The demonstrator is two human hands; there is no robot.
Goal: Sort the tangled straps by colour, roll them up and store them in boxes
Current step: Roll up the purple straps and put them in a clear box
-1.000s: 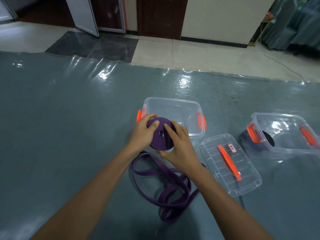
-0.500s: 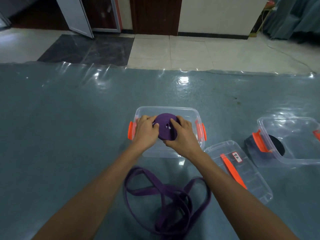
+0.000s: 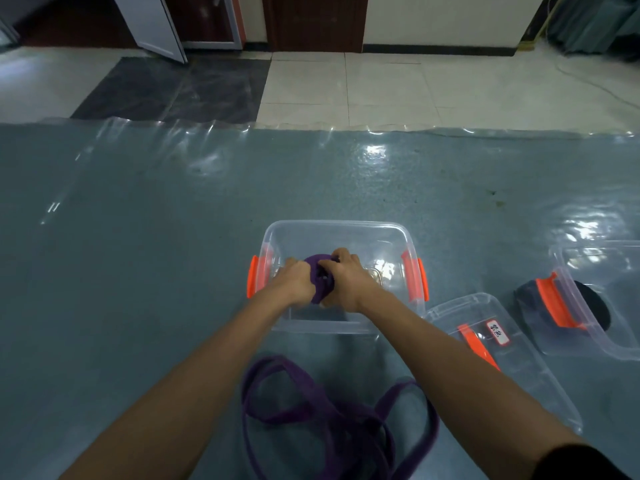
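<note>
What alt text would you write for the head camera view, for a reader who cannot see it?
A left hand and a right hand grip a rolled purple strap inside an open clear box with orange latches, on a blue-grey table. Nearer the camera lies loose purple strap, and a clear lid and second clear box sit to the right.

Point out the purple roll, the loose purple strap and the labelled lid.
purple roll [image 3: 321, 287]: head view, its exposed side face.
loose purple strap [image 3: 349, 424]: head view, where its loops overlap.
labelled lid [image 3: 530, 382]: head view, its clear panel.
</note>
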